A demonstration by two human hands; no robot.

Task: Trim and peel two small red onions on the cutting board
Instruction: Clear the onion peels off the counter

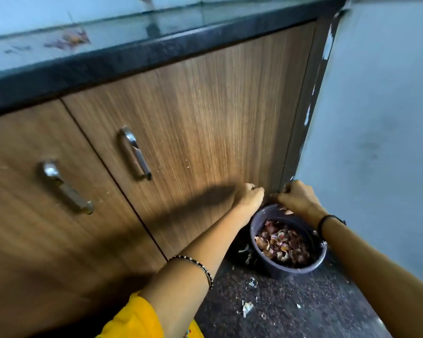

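Left hand [250, 196] and right hand [296, 198] curled over dark round plastic bin [280, 271] of reddish onion skins [284, 245]; contents of either grip not discernible. Risk: scraps released off-rim, littering dark speckled floor [293, 318].

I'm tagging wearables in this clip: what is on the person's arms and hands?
The left hand and right hand are bare. The left arm has a yellow sleeve and a thin beaded bangle at the wrist. The right wrist wears a black band.
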